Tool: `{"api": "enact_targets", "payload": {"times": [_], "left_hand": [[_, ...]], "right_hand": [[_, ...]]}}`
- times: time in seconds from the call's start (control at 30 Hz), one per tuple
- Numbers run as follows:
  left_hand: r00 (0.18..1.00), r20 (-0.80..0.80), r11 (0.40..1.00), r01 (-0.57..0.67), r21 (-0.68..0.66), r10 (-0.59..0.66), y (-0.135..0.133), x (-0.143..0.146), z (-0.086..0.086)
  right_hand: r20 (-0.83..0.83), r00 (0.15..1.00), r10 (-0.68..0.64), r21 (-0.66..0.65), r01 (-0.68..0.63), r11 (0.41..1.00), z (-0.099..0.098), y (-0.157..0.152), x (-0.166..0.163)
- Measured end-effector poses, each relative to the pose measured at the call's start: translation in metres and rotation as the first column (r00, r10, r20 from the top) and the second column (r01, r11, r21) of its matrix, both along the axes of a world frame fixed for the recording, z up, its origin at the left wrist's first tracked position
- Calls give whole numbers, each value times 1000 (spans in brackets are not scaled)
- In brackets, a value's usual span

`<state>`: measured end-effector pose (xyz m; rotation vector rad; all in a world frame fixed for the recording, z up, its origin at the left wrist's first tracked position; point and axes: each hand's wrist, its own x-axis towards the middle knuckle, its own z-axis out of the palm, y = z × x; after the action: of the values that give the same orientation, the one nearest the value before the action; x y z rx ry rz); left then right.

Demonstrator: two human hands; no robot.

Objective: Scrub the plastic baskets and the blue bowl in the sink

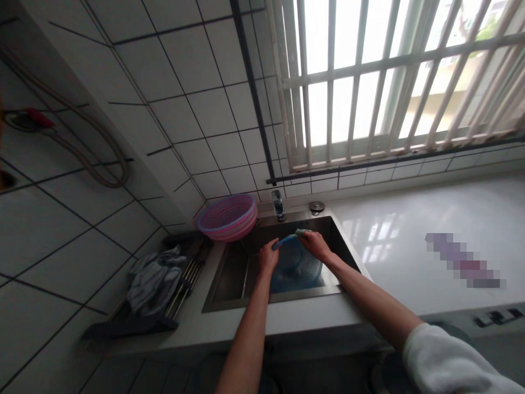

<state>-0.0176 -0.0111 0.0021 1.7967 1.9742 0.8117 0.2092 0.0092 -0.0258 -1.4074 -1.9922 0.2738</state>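
A blue mesh colander (297, 271) is in the steel sink (229, 279). My left hand (268, 256) is closed on a blue piece at its upper left that looks like its rim or handle. My right hand (315, 244) is closed on a small pale green cloth or sponge (302, 232), held against the far end of the same blue edge. The fingertips of both hands are partly hidden. Just behind the hands stands a chrome faucet (278, 206).
Pink baskets (227, 219) rest at the sink's back left corner. Left of the sink, a grey striped cloth (156, 282) lies over a dark rack with metal bars (186, 282). A round drain plug (316, 207) sits behind the sink. White counter (394, 273) extends right, carrying a blurred-out item (463, 261).
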Motion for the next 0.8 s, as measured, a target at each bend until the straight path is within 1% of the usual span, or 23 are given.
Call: {"api": "enact_targets", "payload": {"times": [0.07, 0.13, 0.2, 0.3, 0.4, 0.47, 0.57, 0.6, 0.67, 0.73, 0.8], "left_hand": [[998, 14, 998, -56, 24, 56, 0, -2, 1], [998, 13, 997, -64, 31, 64, 1, -3, 1], [999, -5, 999, -42, 30, 42, 0, -2, -1], [998, -60, 1000, 17, 7, -16, -1, 2, -2], [990, -115, 997, 76, -30, -79, -2, 4, -1], [989, -131, 998, 65, -19, -67, -2, 3, 0], [991, -132, 1000, -8, 11, 10, -2, 0, 2], [990, -136, 1000, -28, 10, 29, -2, -1, 3], [988, -153, 999, -36, -7, 34, -2, 0, 3], [984, -177, 1000, 7, -25, -11, -4, 3, 2], [974, -206, 996, 84, -36, -89, -6, 9, 1]], "right_hand": [[-23, 994, -105, -17, 105, 994, -4, 5, 12], [-21, 989, -149, -19, 149, 989, -8, 8, 18], [-3, 991, -131, 7, 131, 991, -9, 7, 14], [60, 997, -55, 47, 52, 998, -5, -1, -1], [117, 993, 11, 24, -14, 1000, 1, -6, -14], [111, 994, 9, 13, -10, 1000, 3, -6, -12], [82, 995, -65, 11, 65, 998, 4, -1, -1], [86, 993, -84, 7, 83, 996, 3, 0, 3], [121, 990, -78, -1, 78, 997, 2, 2, 7], [163, 986, -19, 2, 19, 1000, 0, 0, 2], [187, 980, 74, 12, -78, 997, 0, -5, -10]]}}
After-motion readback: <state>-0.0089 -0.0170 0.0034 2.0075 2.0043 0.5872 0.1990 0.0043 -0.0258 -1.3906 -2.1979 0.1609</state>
